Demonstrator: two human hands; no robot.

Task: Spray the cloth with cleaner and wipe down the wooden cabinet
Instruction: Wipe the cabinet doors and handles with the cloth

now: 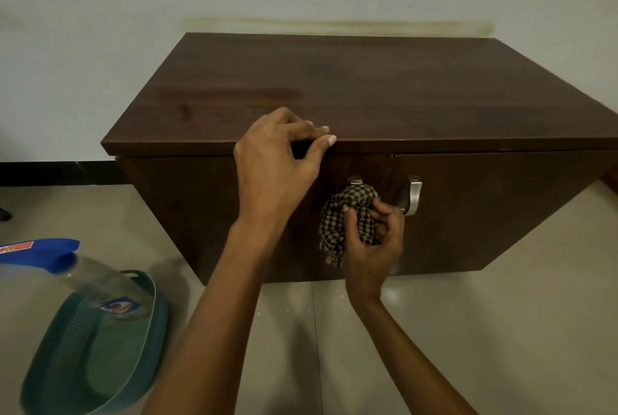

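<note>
My left hand [274, 163] pinches the wooden cabinet [368, 90] at its front top edge, thumb beneath. My right hand [374, 240] grips the bunched cloth [344, 217] against the cabinet's left door handle [355, 180]. The spray bottle [67, 267] lies in a basket [100, 364] left of the cabinet.

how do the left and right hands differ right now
The left hand grips the top front edge of the cabinet; the right hand is lower, at the door front. The left hand holds no cloth; the right hand bunches the checked cloth against a door handle. Both are bare, fingers curled.
</note>
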